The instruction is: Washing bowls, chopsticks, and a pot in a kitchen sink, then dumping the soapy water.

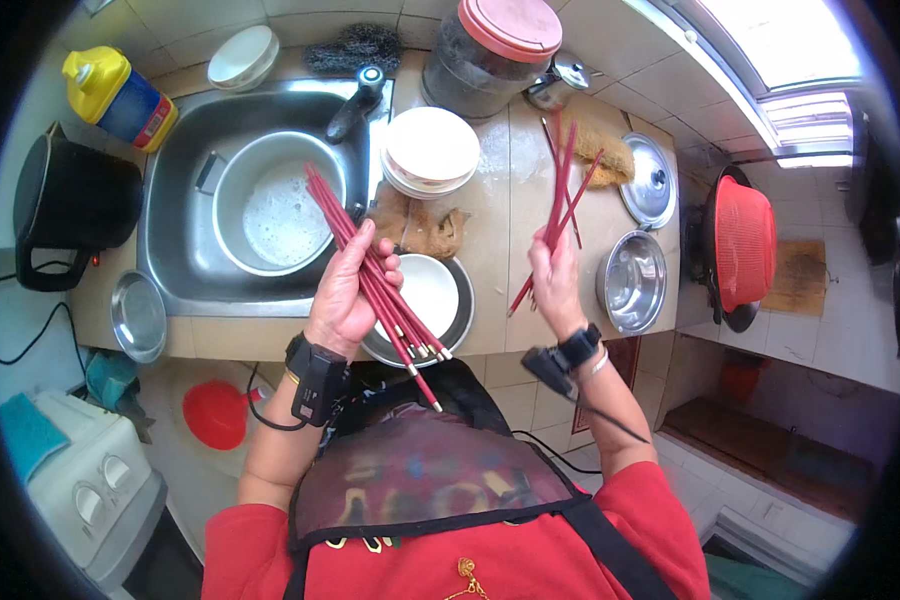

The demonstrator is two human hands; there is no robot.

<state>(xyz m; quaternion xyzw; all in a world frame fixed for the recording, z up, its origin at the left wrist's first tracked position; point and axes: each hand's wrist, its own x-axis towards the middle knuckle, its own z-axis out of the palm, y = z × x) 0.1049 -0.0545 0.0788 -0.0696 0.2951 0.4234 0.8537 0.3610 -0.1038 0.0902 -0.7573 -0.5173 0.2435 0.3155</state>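
My left hand (345, 296) is closed around a bundle of dark red chopsticks (401, 319) with metallic-looking ends. The bundle slants from over the pot in the sink down toward my front. Over the counter to the right, my right hand (556, 281) grips several more red chopsticks (560, 187), spread at their upper ends. Whether every one of these is held or one rests on the counter, I cannot tell. Below the left bundle sits a white bowl (424, 289) inside a larger metal basin (461, 315). An aluminium pot (229, 217) with some sudsy liquid stands in the steel sink (176, 255).
Stacked white bowls (431, 146) and a brown cloth (431, 229) lie right of the faucet (356, 101). Farther right are another cloth (592, 146), a pot lid (649, 180) and a steel bowl (634, 281). A black kettle (79, 210) stands left; a lidded jar (480, 67) stands behind.
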